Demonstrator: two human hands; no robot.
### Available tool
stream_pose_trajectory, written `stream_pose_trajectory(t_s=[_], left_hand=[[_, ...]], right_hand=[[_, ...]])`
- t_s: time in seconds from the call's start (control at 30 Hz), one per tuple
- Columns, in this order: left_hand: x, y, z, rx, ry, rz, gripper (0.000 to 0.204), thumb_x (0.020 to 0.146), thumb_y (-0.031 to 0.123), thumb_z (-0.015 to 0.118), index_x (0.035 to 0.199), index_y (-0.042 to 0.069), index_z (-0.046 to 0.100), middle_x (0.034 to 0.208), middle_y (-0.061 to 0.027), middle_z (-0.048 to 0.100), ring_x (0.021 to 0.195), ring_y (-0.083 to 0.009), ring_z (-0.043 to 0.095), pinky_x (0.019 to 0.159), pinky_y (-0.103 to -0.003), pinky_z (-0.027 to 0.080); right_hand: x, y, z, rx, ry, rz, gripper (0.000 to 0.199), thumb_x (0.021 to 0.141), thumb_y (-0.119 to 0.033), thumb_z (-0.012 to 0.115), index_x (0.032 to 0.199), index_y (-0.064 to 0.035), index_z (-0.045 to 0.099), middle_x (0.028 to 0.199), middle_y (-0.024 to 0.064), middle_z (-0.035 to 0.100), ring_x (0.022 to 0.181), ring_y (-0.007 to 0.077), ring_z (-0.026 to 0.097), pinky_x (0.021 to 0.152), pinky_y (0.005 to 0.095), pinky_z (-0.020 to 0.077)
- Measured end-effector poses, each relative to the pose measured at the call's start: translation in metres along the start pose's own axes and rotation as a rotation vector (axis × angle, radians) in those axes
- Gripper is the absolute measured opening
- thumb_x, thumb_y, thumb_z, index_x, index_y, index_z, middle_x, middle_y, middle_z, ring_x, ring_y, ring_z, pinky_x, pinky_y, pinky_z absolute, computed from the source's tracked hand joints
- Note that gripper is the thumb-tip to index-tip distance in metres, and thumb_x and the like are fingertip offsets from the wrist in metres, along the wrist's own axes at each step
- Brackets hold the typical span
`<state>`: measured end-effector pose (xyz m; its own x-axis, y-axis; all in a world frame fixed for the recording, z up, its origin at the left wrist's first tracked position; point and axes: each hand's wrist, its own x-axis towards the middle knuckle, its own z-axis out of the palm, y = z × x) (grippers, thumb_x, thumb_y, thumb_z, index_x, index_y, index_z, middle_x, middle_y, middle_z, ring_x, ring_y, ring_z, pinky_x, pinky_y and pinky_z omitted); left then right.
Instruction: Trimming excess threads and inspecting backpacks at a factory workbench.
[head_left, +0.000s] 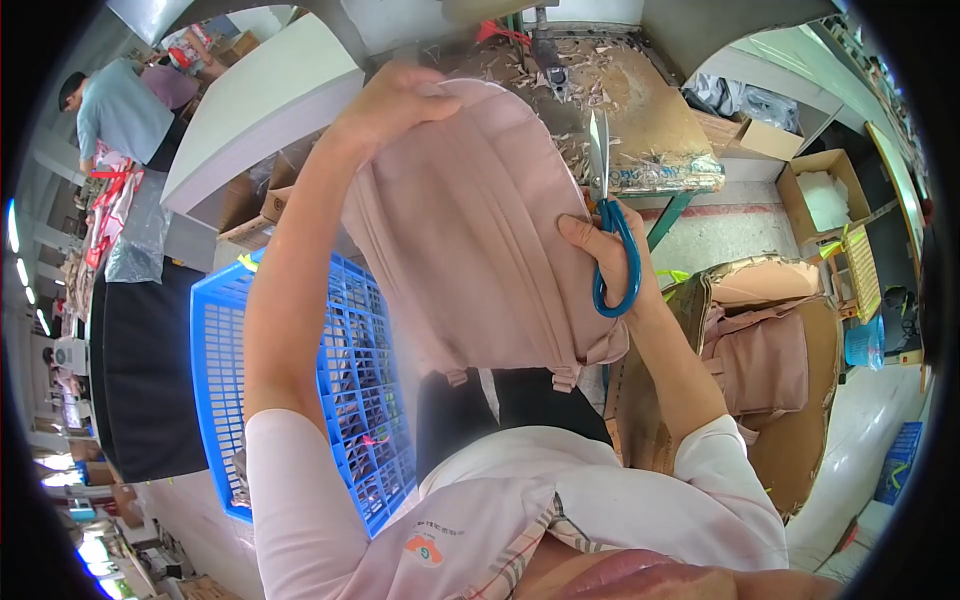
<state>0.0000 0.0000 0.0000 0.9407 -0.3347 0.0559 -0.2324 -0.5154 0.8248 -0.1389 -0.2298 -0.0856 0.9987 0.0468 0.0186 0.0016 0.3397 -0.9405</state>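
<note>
A dusty-pink backpack [470,230] hangs in front of me above my lap, its strap side facing up. My left hand [395,105] grips its far left edge, thumb on top and fingers bent round behind, partly hidden. At the right edge, my right hand [610,250] pinches the backpack with its thumb on the fabric. That same hand also holds a pair of scissors [620,255] by the blue handles, the blades pointing away from me and nearly closed.
A worktable [640,110] strewn with scraps stands ahead. At left is a blue plastic basket [222,350]; at right, a cardboard box [785,450] contains another pink backpack [765,365]. Another person [125,110] bends over a table at far left. An open carton [825,190] sits far right.
</note>
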Motion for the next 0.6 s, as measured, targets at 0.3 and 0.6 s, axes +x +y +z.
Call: stream_pose_trajectory(t_s=[0.3, 0.6], left_hand=[[0.034, 0.017, 0.010, -0.055, -0.025, -0.024, 0.041, 0.070, 0.020, 0.069, 0.101, -0.003, 0.057, 0.083, -0.0043, 0.057, 0.078, -0.0098, 0.052, 0.073, -0.023, 0.041], [0.034, 0.023, 0.019, 0.098, -0.096, 0.043, 0.052, 0.067, 0.023, 0.070, 0.108, -0.005, 0.052, 0.095, -0.0103, 0.056, 0.086, -0.0138, 0.052, 0.078, -0.024, 0.040]], right_hand=[[0.015, -0.009, -0.005, 0.045, 0.101, 0.083, 0.023, 0.070, -0.009, 0.066, 0.090, 0.0002, 0.057, 0.075, 0.0005, 0.056, 0.069, 0.0077, 0.049, 0.067, 0.0216, 0.0389], [-0.002, 0.001, -0.008, 0.122, 0.113, 0.065, 0.025, 0.071, -0.008, 0.063, 0.092, 0.0039, 0.055, 0.080, 0.0059, 0.059, 0.071, 0.0120, 0.055, 0.067, 0.0239, 0.0441]])
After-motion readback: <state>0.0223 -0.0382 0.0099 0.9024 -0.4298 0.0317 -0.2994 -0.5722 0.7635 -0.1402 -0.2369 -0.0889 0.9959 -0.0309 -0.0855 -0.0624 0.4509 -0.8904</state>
